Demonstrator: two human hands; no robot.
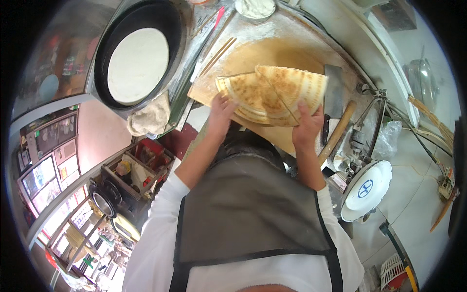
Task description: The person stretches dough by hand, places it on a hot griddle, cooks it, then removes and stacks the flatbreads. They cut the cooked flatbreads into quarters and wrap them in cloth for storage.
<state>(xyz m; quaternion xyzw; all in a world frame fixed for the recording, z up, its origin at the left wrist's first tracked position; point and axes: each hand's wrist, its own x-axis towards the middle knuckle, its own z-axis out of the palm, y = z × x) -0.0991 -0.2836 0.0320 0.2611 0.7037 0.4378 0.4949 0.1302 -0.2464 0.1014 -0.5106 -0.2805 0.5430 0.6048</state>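
Two browned wedges of flatbread overlap above a wooden board (204, 93). My left hand (222, 111) grips the near left edge of the left flatbread wedge (244, 91). At the near right edge, my right hand (309, 122) holds the right flatbread wedge (297, 84), thumb on top; whether it also pinches the left wedge there I cannot tell. The fingers under the bread are hidden. A cleaver (334, 91) lies just right of the bread, beside a wooden rolling pin (337, 131). Pale, unbrowned dough (138, 65) lies flat in a round black pan (101, 78) at the left.
A folded cloth (151, 115) lies at the pan's near rim. Chopsticks (218, 56) rest left of the board's far part. A bowl of flour (255, 8) stands at the back. A white enamel scale pan (366, 191) is at the right, below a clear plastic bag (388, 138).
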